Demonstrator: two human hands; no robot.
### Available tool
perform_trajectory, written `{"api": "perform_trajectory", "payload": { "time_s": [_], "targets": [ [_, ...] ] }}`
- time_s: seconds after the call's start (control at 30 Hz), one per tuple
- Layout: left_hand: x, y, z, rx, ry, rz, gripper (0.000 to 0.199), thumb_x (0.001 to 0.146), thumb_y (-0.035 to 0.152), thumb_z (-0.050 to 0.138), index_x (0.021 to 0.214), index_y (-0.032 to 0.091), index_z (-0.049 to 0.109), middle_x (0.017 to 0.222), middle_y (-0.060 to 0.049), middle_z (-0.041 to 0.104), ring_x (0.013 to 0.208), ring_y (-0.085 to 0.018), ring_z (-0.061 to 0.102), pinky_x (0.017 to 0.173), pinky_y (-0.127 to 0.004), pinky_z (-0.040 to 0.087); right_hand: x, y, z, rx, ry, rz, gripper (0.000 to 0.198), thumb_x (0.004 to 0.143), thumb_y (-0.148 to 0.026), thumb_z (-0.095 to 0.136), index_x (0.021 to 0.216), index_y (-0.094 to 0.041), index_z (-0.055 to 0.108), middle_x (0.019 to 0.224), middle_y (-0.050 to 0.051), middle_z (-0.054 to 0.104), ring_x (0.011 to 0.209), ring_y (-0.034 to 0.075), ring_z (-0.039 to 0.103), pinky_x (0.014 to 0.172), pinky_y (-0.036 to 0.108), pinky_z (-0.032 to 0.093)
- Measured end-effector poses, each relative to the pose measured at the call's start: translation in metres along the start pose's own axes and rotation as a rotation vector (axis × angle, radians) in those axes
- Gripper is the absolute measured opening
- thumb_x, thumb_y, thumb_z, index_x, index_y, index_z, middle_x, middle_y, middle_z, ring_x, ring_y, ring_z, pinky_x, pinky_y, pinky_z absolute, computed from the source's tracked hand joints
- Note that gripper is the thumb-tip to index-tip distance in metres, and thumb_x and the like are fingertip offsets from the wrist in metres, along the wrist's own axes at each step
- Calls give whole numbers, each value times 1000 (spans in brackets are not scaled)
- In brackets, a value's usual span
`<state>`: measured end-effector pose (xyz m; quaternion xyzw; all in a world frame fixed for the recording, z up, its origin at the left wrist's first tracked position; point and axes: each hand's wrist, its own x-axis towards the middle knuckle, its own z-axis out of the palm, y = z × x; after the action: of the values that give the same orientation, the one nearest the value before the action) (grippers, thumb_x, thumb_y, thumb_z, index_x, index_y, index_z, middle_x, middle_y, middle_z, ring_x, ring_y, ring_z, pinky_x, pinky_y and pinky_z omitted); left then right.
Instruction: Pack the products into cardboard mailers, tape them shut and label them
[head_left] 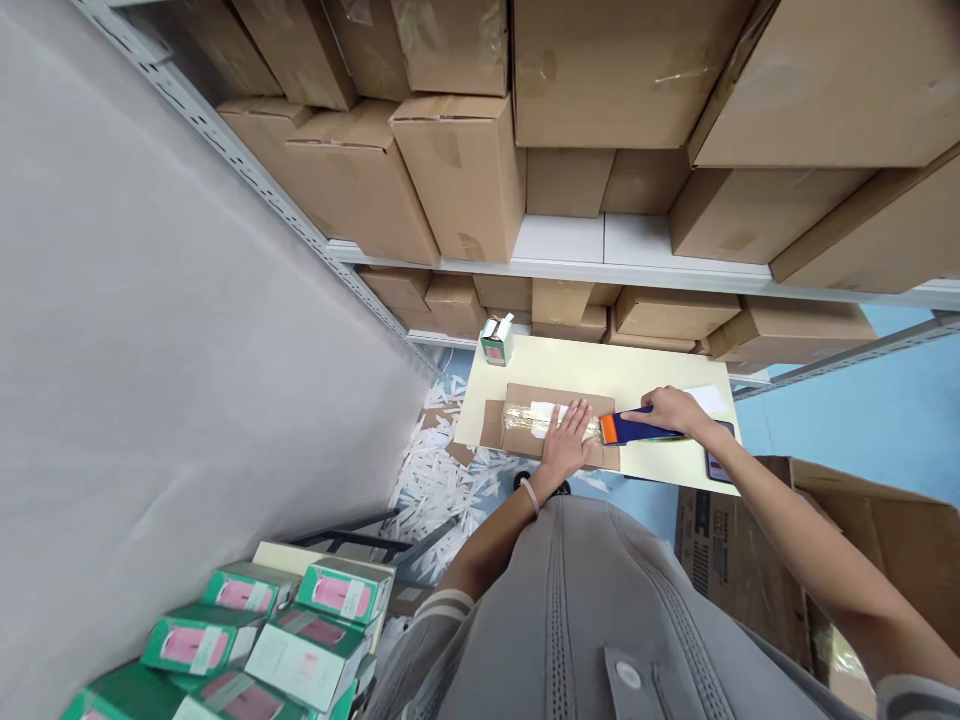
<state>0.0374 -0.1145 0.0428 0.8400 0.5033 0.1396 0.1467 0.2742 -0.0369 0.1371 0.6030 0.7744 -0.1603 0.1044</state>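
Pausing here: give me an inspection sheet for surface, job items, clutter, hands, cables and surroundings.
Surface: pale yellow table by the shelving.
Job's things: brown carton lying flat, shiny tape and white paper on top; blue tool, orange end at the carton.
Clutter: small green box and phone on the table; white scraps on the floor.
Hands: left hand spread on the carton; right hand grips the tool.
Cables: thin white line near the shelving, too small to identify.
Surroundings: shelf cartons; green boxes lower left; large open carton right.
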Motion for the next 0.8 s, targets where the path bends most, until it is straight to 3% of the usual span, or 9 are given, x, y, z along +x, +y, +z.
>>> {"api": "perform_trajectory", "payload": {
  "time_s": [0.13,0.33,0.47,0.57,0.67,0.8],
  "targets": [
    [4,-2,6,-39,11,-12,60,101,42,30,157,22,21,163,-2,24,153,-21,12,126,-53,5,-12,11,-3,10,10,69,61,77,-80,46,66,-24,70,72,10,73,71,26,66,58,32,37],
    [6,-5,8,-54,-1,-35,59,101,40,30,157,23,22,163,-2,25,153,-21,13,126,-53,6,-44,57,2,138,36,159,59,75,-81,47,69,-27,70,59,5,67,63,24,63,56,30,36],
    [7,-3,6,0,-43,-42,59,101,40,30,157,24,21,163,-1,24,153,-21,12,126,-51,5,-54,76,-3,86,2,191,62,77,-82,43,72,-26,69,60,5,68,61,23,62,57,29,35],
    [7,-2,4,67,-68,-50,59,101,40,29,157,24,19,163,0,24,153,-20,11,127,-51,5,-47,64,-5,-86,-12,154,63,81,-78,41,79,-23,70,68,9,71,69,26,66,60,30,37],
    [6,-2,3,121,-67,-43,59,102,40,25,158,23,17,164,1,21,153,-19,8,127,-50,5,-30,31,-1,-239,-74,56,62,89,-70,38,86,-18,72,79,16,73,78,30,69,65,33,40],
    [5,-3,3,158,-58,-36,59,102,41,23,158,23,17,165,2,17,154,-18,6,127,-49,4,-4,-3,6,-246,-143,71,56,90,-63,44,91,-15,73,92,19,74,89,31,70,69,34,43]
  ]
}}
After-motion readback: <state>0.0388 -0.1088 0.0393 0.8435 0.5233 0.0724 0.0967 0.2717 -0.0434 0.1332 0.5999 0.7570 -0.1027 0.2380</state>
